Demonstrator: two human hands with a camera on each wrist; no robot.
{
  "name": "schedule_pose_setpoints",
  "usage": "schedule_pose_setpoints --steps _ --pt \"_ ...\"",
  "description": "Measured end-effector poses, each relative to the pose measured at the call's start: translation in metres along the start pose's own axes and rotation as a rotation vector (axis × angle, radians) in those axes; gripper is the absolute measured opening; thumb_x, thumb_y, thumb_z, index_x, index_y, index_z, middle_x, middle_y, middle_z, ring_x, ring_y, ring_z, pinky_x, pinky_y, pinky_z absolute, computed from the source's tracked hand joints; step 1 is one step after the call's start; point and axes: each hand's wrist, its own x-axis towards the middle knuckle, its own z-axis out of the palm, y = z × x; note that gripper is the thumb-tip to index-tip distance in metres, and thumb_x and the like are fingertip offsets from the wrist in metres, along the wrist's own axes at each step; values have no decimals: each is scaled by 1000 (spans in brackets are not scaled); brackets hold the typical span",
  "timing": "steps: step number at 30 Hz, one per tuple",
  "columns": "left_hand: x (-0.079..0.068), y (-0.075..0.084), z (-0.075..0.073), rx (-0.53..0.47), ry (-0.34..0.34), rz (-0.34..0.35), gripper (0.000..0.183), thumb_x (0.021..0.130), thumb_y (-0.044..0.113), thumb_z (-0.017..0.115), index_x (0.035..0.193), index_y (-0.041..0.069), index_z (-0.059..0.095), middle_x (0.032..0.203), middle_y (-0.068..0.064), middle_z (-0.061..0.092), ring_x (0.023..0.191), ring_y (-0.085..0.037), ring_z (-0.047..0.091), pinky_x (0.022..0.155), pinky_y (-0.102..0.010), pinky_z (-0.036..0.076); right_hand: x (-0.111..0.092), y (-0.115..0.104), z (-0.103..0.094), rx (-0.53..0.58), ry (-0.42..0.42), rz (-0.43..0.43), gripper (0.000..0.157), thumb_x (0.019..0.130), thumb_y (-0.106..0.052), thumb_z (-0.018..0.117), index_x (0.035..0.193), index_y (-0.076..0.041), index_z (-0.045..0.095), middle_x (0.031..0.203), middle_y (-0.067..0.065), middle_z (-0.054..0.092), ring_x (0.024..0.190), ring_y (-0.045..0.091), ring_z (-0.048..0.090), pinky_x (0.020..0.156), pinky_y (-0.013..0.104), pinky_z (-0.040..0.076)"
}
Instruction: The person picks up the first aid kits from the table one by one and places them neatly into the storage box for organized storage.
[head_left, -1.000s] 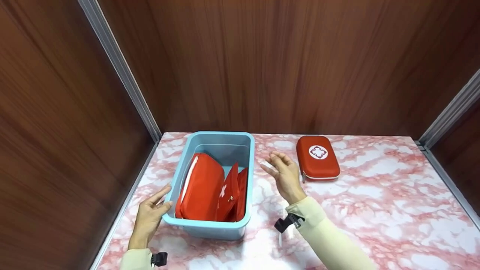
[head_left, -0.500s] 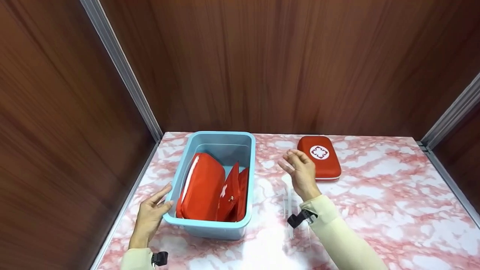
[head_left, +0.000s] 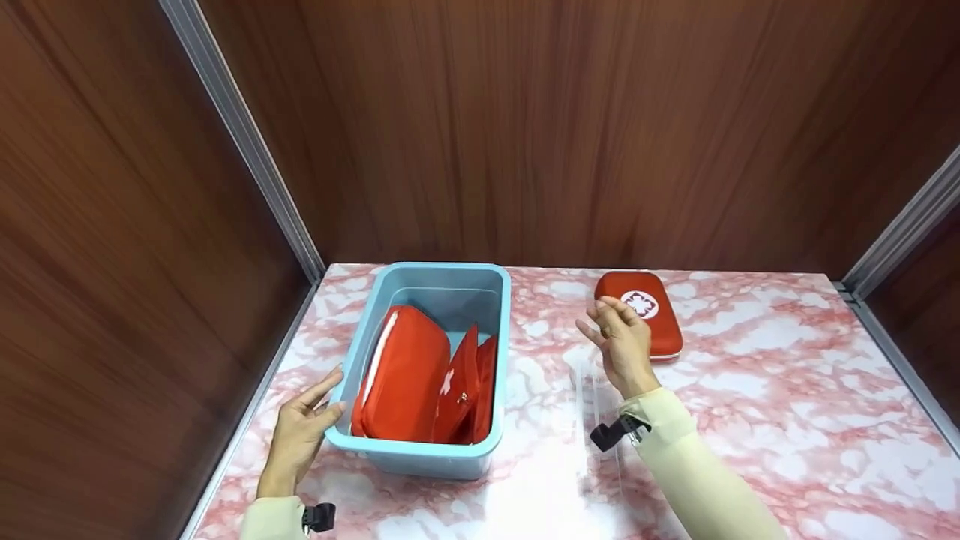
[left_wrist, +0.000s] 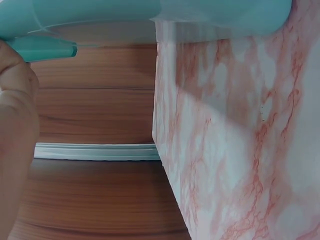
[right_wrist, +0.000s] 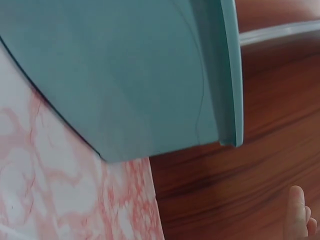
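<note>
My left hand (head_left: 300, 431) holds the rim of a light blue plastic bin (head_left: 424, 448), thumb over the rim and fingers at its outer side. The left wrist view shows the left hand (left_wrist: 17, 105) beside the bin's flange (left_wrist: 42, 48). Inside the bin lean a large red pouch (head_left: 405, 382) and smaller red pouches (head_left: 459, 401), one bearing a white cross. To the right my right hand (head_left: 626, 349) has loosely bent fingers with nothing in them. It overlaps the left side of a red zip case (head_left: 664, 330) with a round white emblem.
A pink-and-white marbled tabletop (head_left: 772, 420) lies under everything. Brown wood-grain panels (head_left: 570, 135) with metal corner strips (head_left: 240, 135) stand behind and at the sides. The bin's side wall (right_wrist: 115, 90) fills much of the right wrist view.
My right hand has moved right, from beside the bin to the red case, and now overlaps it. The left hand and the bin have stayed in place.
</note>
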Motion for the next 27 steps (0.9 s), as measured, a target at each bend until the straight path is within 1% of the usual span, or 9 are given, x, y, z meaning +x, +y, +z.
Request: schedule_pose_setpoints --steps 4,6,14,19,23,25,27 --pt "0 1 0 6 -4 1 53 89 -13 64 136 -20 43 137 1 58 106 -10 65 88 -23 54 2 -1 -7 9 19 12 16 99 0 57 92 -11 65 85 3 64 84 15 66 81 38 59" --pt "0 1 0 7 -6 1 52 89 -12 64 136 -19 44 139 -1 57 106 -10 65 89 -23 54 3 -2 -11 10 31 14 16 99 0 57 92 -11 66 85 3 63 83 14 66 81 38 59" --pt "0 -1 -1 -35 -16 8 52 89 -13 64 135 -20 43 130 10 61 104 -12 67 87 -23 54 7 -5 -23 15 62 27 11 97 0 60 95 -10 65 91 5 63 83 16 66 86 41 58" --pt "-1 -2 -1 -37 -18 16 51 88 -14 64 134 -21 44 127 14 62 106 -10 66 88 -23 54 12 -10 -30 25 71 35 8 98 0 58 98 -7 63 94 5 61 84 16 65 87 41 57" --pt "-1 -2 -1 -36 -16 12 51 88 -14 64 135 -21 44 126 14 62 105 -11 66 87 -23 54 15 -13 -36 24 82 42 6 99 -1 57 102 -5 59 96 4 58 85 16 64 87 43 57" --pt "-1 -2 -1 -39 -18 9 52 88 -14 63 135 -21 43 127 13 61 104 -11 67 87 -23 54 16 -15 -39 11 88 43 6 100 -1 56 105 -4 58 96 3 59 85 16 63 87 42 57" --pt "-1 -2 -1 -44 -19 9 52 88 -15 63 135 -22 42 127 13 61 103 -12 67 86 -23 55 16 -16 -42 -6 86 43 8 100 -2 55 108 -3 55 94 3 59 86 16 63 89 44 56"
